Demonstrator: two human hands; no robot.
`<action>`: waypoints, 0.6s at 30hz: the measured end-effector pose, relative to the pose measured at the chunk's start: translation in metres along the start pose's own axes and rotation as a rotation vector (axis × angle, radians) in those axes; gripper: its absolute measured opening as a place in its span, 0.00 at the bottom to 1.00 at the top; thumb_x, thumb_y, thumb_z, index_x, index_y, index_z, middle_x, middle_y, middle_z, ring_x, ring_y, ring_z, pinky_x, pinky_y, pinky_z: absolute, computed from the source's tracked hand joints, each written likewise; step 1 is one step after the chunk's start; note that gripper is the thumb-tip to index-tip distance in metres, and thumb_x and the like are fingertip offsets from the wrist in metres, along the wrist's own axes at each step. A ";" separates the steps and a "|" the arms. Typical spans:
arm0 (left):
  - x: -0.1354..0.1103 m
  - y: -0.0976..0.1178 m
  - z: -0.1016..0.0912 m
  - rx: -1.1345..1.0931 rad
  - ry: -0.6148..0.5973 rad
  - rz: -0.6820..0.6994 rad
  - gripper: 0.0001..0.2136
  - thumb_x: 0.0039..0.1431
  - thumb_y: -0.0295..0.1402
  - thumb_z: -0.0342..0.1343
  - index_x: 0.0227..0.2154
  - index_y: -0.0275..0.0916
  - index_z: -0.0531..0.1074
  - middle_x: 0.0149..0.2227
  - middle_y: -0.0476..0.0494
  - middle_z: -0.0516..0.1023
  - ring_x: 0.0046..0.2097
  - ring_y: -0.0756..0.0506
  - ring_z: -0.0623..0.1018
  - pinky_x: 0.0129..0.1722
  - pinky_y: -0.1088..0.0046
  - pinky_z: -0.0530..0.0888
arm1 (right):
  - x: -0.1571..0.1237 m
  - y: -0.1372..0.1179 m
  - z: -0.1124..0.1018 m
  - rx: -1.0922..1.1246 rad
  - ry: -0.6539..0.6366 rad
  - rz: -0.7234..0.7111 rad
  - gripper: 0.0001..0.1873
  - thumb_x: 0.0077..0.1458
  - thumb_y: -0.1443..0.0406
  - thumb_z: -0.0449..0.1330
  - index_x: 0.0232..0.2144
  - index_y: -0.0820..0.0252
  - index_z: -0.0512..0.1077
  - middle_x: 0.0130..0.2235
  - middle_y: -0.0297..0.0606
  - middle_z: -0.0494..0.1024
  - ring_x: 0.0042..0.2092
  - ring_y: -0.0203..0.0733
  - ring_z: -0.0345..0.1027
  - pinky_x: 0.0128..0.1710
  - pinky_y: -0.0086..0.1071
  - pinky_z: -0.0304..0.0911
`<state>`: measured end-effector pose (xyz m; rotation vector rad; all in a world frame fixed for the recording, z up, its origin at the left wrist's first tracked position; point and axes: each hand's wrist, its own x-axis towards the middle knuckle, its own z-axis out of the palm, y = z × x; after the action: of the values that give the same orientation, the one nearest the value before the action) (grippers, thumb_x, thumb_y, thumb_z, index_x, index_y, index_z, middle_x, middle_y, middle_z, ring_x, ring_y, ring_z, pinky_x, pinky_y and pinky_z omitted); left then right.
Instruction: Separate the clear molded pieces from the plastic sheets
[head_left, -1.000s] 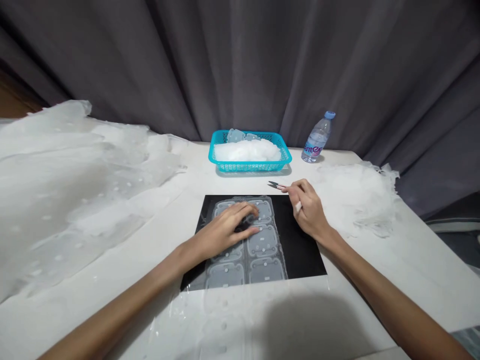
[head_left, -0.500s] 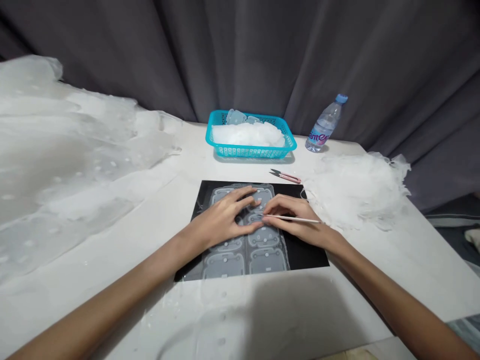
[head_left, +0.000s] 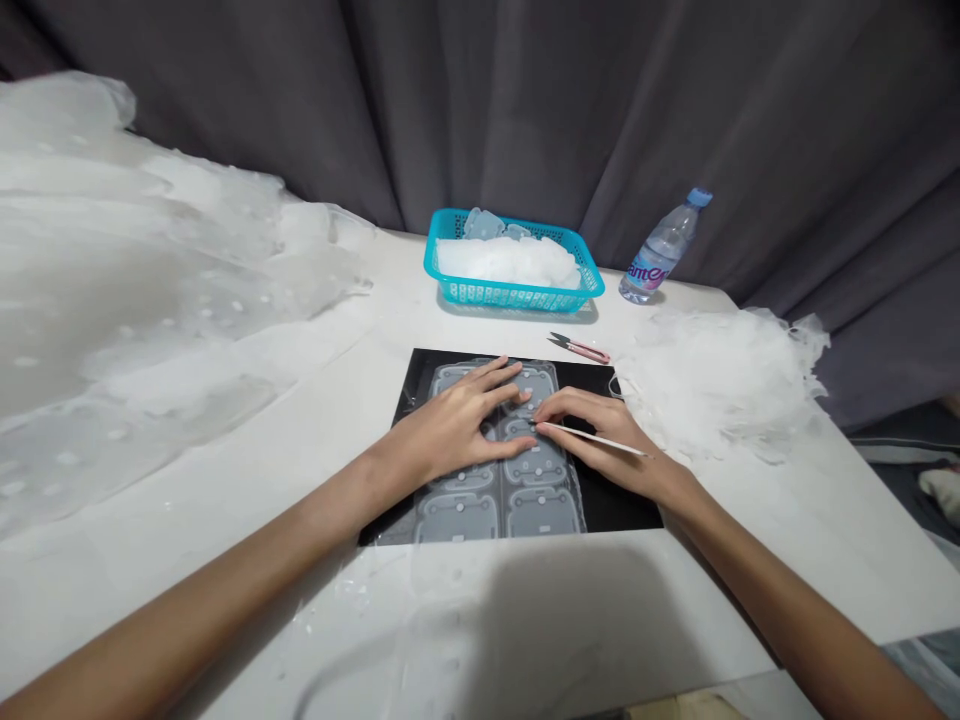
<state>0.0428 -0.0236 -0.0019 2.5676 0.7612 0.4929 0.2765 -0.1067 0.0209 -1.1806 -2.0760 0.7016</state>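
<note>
A clear plastic sheet (head_left: 459,515) with rounded, pale-outlined shapes in two columns lies over a black board (head_left: 611,510). My left hand (head_left: 469,420) rests on the sheet, fingers spread and thumb stretched to the right. In a pinch, my right hand (head_left: 596,435) grips a thin white stick (head_left: 600,438) with a darker tip. The tip meets one of the shapes just right of my left thumb. What the tip itself looks like is too small to make out.
Beyond the board stands a turquoise basket (head_left: 517,298) of white pieces. Pink thread snips (head_left: 581,348) lie before it, and a water bottle (head_left: 660,255) is to its right. White sheer material (head_left: 727,380) is heaped at right; a larger dotted pile (head_left: 150,270) covers the left.
The whole view has shifted slightly, so the board and basket appear a little farther right and higher. Both hands keep their places on the sheet; the stick's tip moved only slightly.
</note>
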 end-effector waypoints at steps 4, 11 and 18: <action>0.000 0.001 0.000 -0.011 0.008 0.002 0.30 0.64 0.55 0.60 0.59 0.37 0.75 0.71 0.33 0.65 0.74 0.34 0.61 0.71 0.50 0.63 | 0.000 -0.002 0.002 -0.024 -0.002 0.009 0.06 0.72 0.64 0.56 0.43 0.55 0.74 0.45 0.38 0.79 0.48 0.42 0.75 0.51 0.35 0.68; 0.000 0.000 0.001 0.009 0.006 0.004 0.30 0.64 0.55 0.59 0.58 0.37 0.75 0.71 0.34 0.65 0.74 0.35 0.61 0.71 0.51 0.63 | 0.001 -0.005 0.004 -0.135 -0.017 -0.056 0.07 0.73 0.66 0.54 0.45 0.57 0.73 0.46 0.42 0.79 0.50 0.44 0.75 0.52 0.38 0.68; 0.001 -0.002 0.000 -0.001 -0.003 -0.003 0.32 0.63 0.58 0.59 0.59 0.39 0.75 0.71 0.38 0.66 0.76 0.32 0.53 0.71 0.46 0.63 | -0.007 -0.001 -0.016 -0.172 -0.049 -0.035 0.08 0.73 0.64 0.55 0.46 0.55 0.74 0.46 0.41 0.81 0.47 0.44 0.77 0.48 0.36 0.70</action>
<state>0.0429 -0.0221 -0.0028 2.5650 0.7633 0.4880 0.2903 -0.1110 0.0298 -1.2272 -2.2294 0.5495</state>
